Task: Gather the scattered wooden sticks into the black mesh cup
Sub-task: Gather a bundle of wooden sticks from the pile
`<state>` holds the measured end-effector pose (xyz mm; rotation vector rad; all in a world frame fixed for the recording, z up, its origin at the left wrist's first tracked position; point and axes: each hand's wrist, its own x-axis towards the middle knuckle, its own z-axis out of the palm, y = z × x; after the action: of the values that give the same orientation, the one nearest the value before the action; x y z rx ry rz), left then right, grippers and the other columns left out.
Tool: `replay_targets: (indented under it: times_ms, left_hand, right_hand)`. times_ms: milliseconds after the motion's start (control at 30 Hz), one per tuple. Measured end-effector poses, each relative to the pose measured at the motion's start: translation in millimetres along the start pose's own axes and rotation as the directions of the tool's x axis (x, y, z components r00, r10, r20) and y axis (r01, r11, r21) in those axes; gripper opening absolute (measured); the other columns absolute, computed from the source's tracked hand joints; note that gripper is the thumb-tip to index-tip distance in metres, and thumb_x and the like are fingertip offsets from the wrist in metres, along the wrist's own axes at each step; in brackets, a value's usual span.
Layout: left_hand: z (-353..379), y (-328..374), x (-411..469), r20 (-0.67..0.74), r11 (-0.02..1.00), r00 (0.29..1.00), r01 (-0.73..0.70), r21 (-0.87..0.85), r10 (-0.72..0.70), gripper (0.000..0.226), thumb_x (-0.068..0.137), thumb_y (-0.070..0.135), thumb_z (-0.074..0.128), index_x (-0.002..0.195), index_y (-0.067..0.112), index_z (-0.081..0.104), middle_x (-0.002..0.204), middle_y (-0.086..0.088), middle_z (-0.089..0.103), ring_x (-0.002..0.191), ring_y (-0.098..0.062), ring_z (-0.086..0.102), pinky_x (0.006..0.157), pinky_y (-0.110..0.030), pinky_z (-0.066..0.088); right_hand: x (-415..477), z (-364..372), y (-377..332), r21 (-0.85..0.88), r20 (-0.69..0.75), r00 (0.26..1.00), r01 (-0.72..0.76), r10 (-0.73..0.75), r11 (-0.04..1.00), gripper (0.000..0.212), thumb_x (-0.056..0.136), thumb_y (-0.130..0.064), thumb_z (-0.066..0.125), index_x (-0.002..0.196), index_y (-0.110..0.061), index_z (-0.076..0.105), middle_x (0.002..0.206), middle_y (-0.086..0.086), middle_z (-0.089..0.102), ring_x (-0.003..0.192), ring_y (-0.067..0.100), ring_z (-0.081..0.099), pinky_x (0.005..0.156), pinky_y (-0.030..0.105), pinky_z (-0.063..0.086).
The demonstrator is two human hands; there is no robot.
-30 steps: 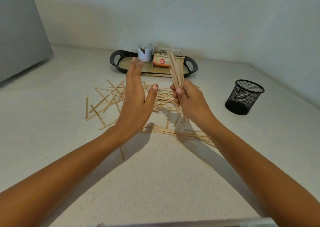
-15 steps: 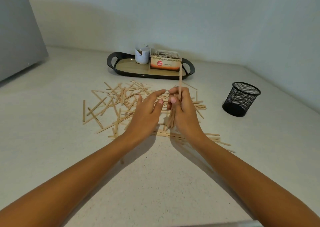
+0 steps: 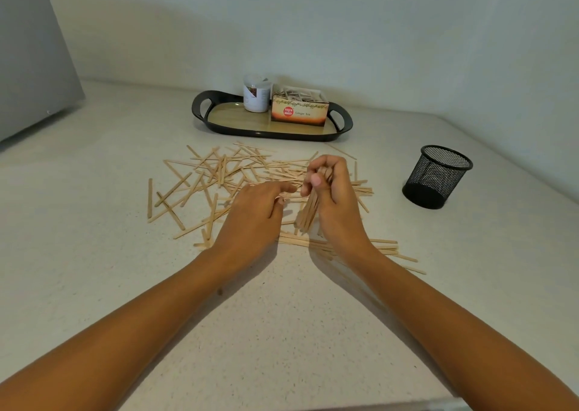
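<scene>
Right hand (image 3: 335, 197) holds a bunch of thin wooden sticks (image 3: 308, 211)
Left hand (image 3: 257, 210) lies flat, fingers loose, on the scattered sticks; round black mesh cup (image 3: 437, 175) stands well right of both

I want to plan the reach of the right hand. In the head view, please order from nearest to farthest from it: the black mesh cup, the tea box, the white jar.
From the right hand, which holds a bundle of sticks:
1. Black mesh cup, standing to its right on the counter.
2. Tea box, behind the hand, at the right end of the tray.
3. White jar, behind and to the left, beside the box on the tray.
</scene>
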<state>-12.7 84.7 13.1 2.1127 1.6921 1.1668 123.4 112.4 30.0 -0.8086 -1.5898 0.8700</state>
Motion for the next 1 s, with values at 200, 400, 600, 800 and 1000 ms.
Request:
replay_targets:
  times_ms: [200, 400, 600, 800, 1000]
  left_hand:
    - [4.0, -5.4, -2.8, 0.005, 0.999, 1.0, 0.014, 0.03, -0.014, 0.037, 0.098, 0.011, 0.037, 0.133, 0.016, 0.046, 0.13, 0.004, 0.057, 0.125, -0.012, 0.045, 0.118, -0.043, 0.012]
    - [2.6, -3.7, -3.1, -0.033, 0.999, 0.999, 0.016, -0.034, -0.017, 0.037, 0.099, 0.01, 0.034, 0.135, 0.015, 0.043, 0.125, 0.003, 0.06, 0.121, -0.011, 0.048, 0.116, -0.041, 0.018]
    - [-2.5, 5.3, -5.4, -0.06, 0.957, 0.998, -0.039, -0.287, 0.022, 0.033, 0.101, 0.019, 0.036, 0.128, 0.021, 0.055, 0.121, 0.01, 0.063, 0.113, -0.001, 0.054, 0.096, -0.016, 0.041]
    - [-3.0, 9.7, -3.4, 0.1, 0.819, 0.992, 0.118, -0.562, -0.074, 0.03, 0.099, 0.02, 0.044, 0.122, 0.025, 0.061, 0.105, -0.007, 0.07, 0.098, -0.023, 0.064, 0.082, -0.029, 0.052]
    - [-0.2, 20.0, -9.8, 0.132, 0.767, 0.991, 0.081, -0.637, 0.005, 0.028, 0.102, 0.016, 0.032, 0.101, 0.028, 0.057, 0.124, 0.01, 0.059, 0.107, -0.008, 0.057, 0.076, -0.021, 0.051]
  right_hand:
    - [-1.6, 3.4, 3.7, -0.005, 0.054, 0.996, -0.068, 0.069, 0.998, 0.016, 0.101, -0.003, 0.035, 0.098, -0.012, 0.047, 0.08, -0.002, 0.048, 0.067, 0.005, 0.048, 0.064, 0.02, 0.045]
    - [-10.5, 7.2, 9.0, -0.062, 0.14, 0.975, -0.163, 0.17, 0.985, 0.013, 0.102, -0.006, 0.033, 0.107, 0.001, 0.043, 0.083, 0.005, 0.046, 0.073, 0.017, 0.047, 0.064, 0.034, 0.046]
    - [-10.4, 9.6, 3.4, 0.004, 0.156, 0.967, -0.207, 0.204, 0.978, 0.02, 0.104, -0.014, 0.032, 0.115, 0.001, 0.041, 0.082, 0.005, 0.044, 0.069, 0.01, 0.041, 0.057, 0.027, 0.04]
    - [-24.7, 17.2, 5.6, -0.014, 0.312, 0.929, -0.207, 0.201, 0.978, 0.025, 0.104, -0.01, 0.028, 0.125, -0.021, 0.036, 0.097, 0.017, 0.055, 0.086, 0.023, 0.057, 0.081, 0.034, 0.052]
    - [-26.7, 17.4, 3.1, -0.037, 0.34, 0.902, -0.271, 0.267, 0.962, 0.033, 0.103, -0.003, 0.028, 0.134, -0.003, 0.038, 0.099, 0.012, 0.06, 0.096, 0.014, 0.062, 0.078, 0.013, 0.05]
